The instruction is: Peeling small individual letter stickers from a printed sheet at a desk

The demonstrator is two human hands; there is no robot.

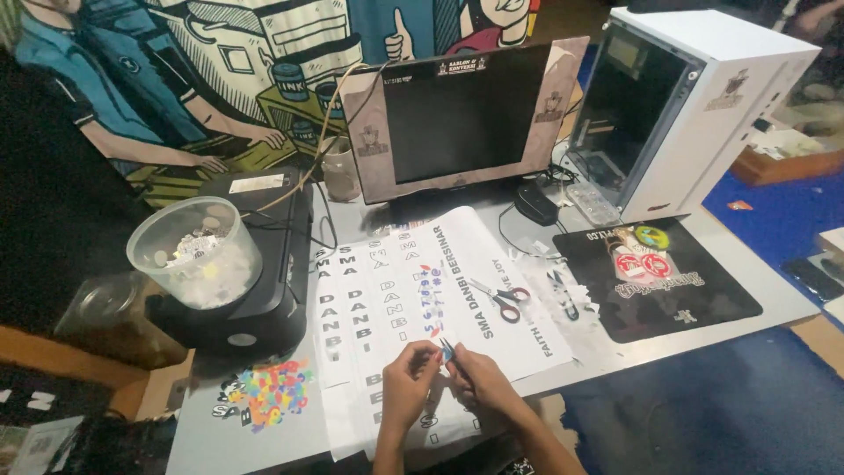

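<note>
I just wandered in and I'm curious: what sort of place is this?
Probably a small print or sticker workshop. Printed letter sheets cover the desk, with scissors on them, beside a black printer and a monitor.

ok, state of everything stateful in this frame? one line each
monitor: screen dark
scissors: open, lying on the printed sheet
plastic tub: lidless, part filled with small bits
computer case: upright
left hand: pinching a small blue piece
right hand: pinching the same piece
</note>
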